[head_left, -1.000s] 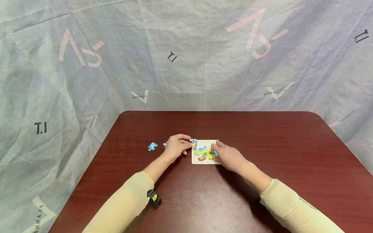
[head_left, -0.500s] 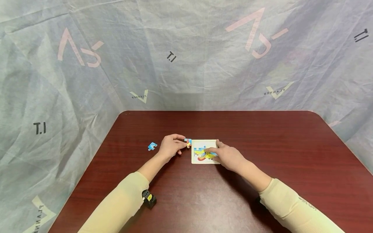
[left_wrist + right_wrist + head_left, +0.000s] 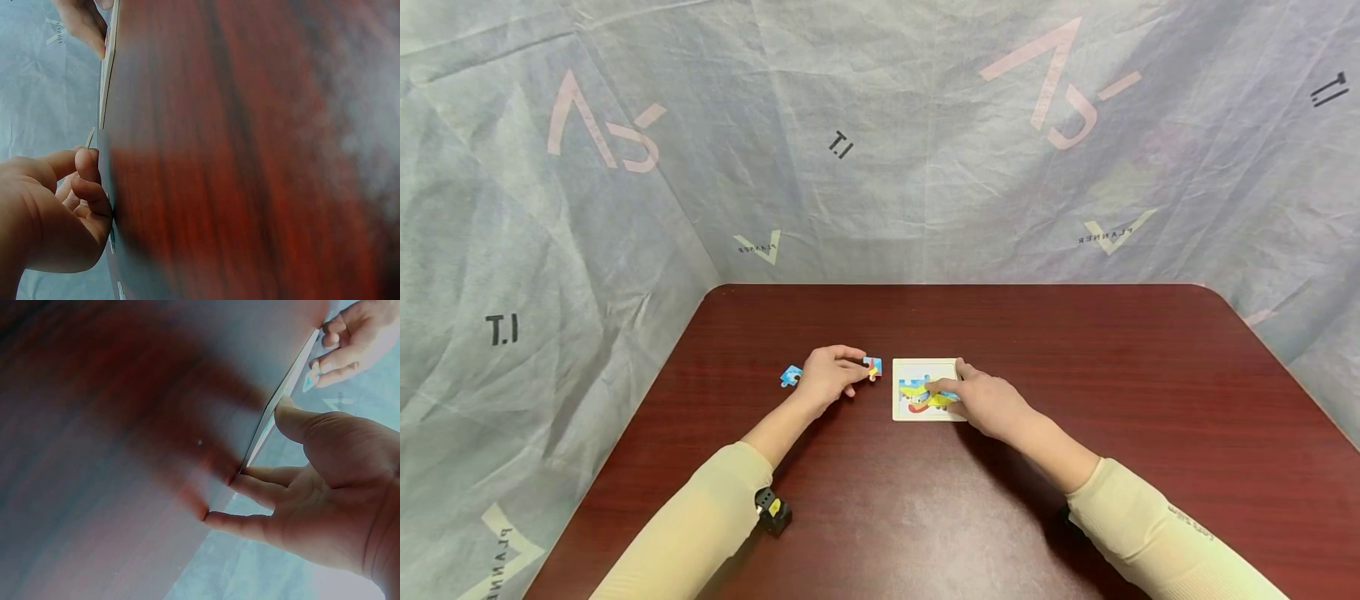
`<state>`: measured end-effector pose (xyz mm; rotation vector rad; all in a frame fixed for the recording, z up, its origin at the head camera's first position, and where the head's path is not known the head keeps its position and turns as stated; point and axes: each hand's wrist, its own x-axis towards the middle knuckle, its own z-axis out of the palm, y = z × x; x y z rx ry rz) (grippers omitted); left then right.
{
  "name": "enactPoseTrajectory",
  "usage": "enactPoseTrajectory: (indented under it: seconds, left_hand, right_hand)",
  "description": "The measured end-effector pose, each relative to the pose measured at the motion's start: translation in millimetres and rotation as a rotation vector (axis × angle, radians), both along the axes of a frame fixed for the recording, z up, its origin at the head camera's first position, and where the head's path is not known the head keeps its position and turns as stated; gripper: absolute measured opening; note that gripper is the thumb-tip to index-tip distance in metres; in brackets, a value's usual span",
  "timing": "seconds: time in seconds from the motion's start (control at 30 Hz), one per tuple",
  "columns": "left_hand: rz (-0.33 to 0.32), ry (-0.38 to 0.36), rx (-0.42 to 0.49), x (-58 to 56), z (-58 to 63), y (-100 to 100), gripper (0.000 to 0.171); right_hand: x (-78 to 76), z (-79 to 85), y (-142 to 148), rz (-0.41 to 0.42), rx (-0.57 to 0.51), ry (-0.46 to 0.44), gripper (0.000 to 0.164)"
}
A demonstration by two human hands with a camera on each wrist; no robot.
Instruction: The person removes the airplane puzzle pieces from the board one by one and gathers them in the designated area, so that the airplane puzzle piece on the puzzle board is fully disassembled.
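Observation:
In the head view my left hand [image 3: 826, 379] pinches a jigsaw piece [image 3: 874, 367] printed blue, red and yellow, just left of the puzzle frame and apart from it. The left wrist view shows the piece edge-on between thumb and finger. A pale puzzle frame [image 3: 895, 412] lies flat, with joined pieces [image 3: 916, 390] picturing a yellow and red airplane in its lower part. My right hand [image 3: 996, 406] rests at the frame's right side, one finger over the pieces. Its fingers look mostly straight in the right wrist view. It hides part of the picture.
A loose blue jigsaw piece [image 3: 789, 376] lies to the left, partly behind the left hand. The dark red wooden table [image 3: 917, 508] runs back to a grey cloth wall [image 3: 880, 192] printed with letters.
My left hand has moved left, carrying the jigsaw piece from over the frame's upper left corner to beside the frame. A right-hand finger has shifted left over the joined pieces.

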<state>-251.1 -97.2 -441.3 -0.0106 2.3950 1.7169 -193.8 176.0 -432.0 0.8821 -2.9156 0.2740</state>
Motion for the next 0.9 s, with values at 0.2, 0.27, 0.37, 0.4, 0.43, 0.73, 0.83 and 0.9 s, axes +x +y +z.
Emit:
enactPoseTrajectory:
  seconds: [0.2, 0.27, 0.37, 0.4, 0.43, 0.73, 0.83, 0.9]
  left_hand:
    - [-0.012, 0.011, -0.017, 1.0, 1.1, -1.6, 0.029]
    - [-0.015, 0.015, -0.028, 1.1, 1.2, -1.7, 0.028]
    - [-0.013, 0.024, -0.053, 1.0, 1.4, -1.6, 0.027]
    - [-0.014, 0.029, -0.063, 1.0, 1.6, -1.7, 0.026]
    - [-0.015, 0.036, -0.075, 1.1, 1.9, -1.7, 0.026]
    - [-0.007, 0.082, -0.157, 1.2, 2.9, -3.5, 0.027]
    - [-0.005, 0.086, -0.155, 1.8, 3.3, -3.0, 0.027]
    - [-0.007, 0.088, -0.149, 2.1, 2.9, -2.7, 0.027]
  right_hand:
    - [-0.1, -0.7, 0.5, -0.008, 0.003, -0.016, 0.040]
    - [0.0, -0.6, 0.4, -0.014, 0.004, -0.029, 0.041]
    - [0.3, 0.3, 0.2, -0.016, 0.004, -0.030, 0.041]
    - [0.6, 0.6, 0.3, -0.016, 0.004, -0.026, 0.040]
    - [0.9, 1.1, 0.3, -0.013, 0.004, -0.018, 0.040]
    - [1.0, 3.5, 0.1, -0.012, 0.013, -0.008, 0.040]
    - [0.2, 2.3, 0.2, -0.013, 0.011, -0.007, 0.040]
    - [0.1, 1.7, 0.4, -0.009, 0.011, -0.003, 0.039]
